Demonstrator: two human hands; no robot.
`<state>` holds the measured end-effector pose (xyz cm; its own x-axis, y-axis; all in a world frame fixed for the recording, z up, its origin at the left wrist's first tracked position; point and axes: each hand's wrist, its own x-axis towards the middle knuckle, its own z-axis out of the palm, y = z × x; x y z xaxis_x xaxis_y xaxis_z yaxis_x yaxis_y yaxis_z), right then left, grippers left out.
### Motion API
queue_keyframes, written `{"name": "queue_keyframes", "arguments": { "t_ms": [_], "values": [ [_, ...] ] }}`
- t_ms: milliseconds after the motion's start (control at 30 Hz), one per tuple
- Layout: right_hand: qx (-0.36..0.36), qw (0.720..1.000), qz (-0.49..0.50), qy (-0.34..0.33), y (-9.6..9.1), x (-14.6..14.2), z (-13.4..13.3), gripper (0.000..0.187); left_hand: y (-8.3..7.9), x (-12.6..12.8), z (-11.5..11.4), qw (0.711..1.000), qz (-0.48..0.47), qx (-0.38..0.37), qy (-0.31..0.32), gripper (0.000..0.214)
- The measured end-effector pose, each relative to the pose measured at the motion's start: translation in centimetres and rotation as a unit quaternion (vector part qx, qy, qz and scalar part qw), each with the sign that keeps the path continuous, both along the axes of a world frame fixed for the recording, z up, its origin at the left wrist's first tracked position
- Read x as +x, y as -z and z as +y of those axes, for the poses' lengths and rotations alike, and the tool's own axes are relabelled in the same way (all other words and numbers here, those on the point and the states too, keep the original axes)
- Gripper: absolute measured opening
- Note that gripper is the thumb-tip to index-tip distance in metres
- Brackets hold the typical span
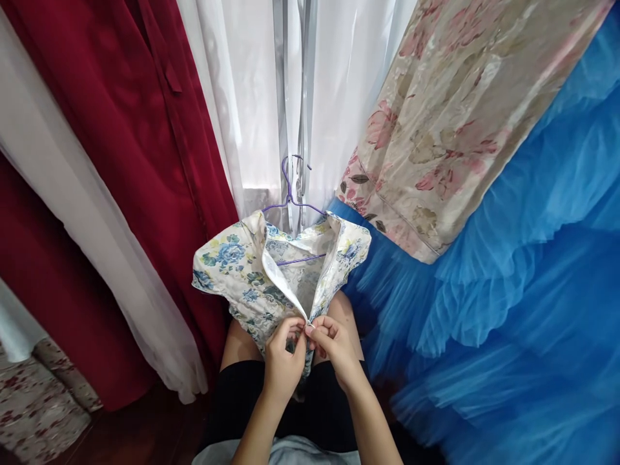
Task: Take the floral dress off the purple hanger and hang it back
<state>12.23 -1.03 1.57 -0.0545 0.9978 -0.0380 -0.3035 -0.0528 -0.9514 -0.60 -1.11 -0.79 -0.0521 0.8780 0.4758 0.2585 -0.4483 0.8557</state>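
A white blouse (249, 278) with blue flowers and green leaves hangs on a purple wire hanger (289, 194) in front of my knees. Its front is open in a V from the collar down to my hands. At the bottom of that V, my left hand (287, 352) pinches the left front edge. My right hand (333, 345) pinches the opposite edge right beside it, and the fingertips of both hands meet. Whatever fastener lies between the fingers is too small to make out. The lower part of the blouse is partly hidden behind my hands.
Dark red curtains (145, 148) and a sheer white drape hang at the left. White curtains (252, 97) are behind the hanger. At the right hang a beige floral cloth (450, 129) and a ruffled blue tulle skirt (523, 310), close to my right arm.
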Motion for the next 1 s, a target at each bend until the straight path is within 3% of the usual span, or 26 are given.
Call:
{"name": "queue_keyframes", "arguments": {
  "t_ms": [233, 533, 667, 867, 933, 1000],
  "values": [
    [0.023, 0.997, -0.016, -0.071, -0.3, 0.5, -0.2, 0.033, -0.6, -0.5, -0.1, 1.000, 0.013, 0.014, -0.011, 0.009],
    [0.017, 0.999, -0.035, -0.029, -2.2, -1.2, 0.3, 0.031, -0.7, -1.3, 0.2, 1.000, 0.007, 0.009, 0.009, 0.005],
    [0.050, 0.998, -0.001, 0.029, -5.9, -2.1, 4.2, 0.031, -0.2, -1.6, 1.2, 1.000, 0.017, 0.012, 0.012, 0.006],
    [0.164, 0.983, 0.016, 0.081, -15.5, -2.8, 10.4, 0.025, 0.4, -1.7, 2.2, 0.999, 0.038, 0.019, 0.010, 0.010],
    [0.180, 0.979, 0.020, 0.088, -17.2, -2.7, 10.9, 0.024, 1.0, -1.4, 1.9, 0.999, 0.035, 0.025, 0.012, 0.009],
    [0.189, 0.979, 0.007, 0.080, -17.6, -2.5, 10.5, 0.025, 1.3, -1.2, 1.7, 0.999, 0.033, 0.030, 0.010, 0.009]
  ]
}}
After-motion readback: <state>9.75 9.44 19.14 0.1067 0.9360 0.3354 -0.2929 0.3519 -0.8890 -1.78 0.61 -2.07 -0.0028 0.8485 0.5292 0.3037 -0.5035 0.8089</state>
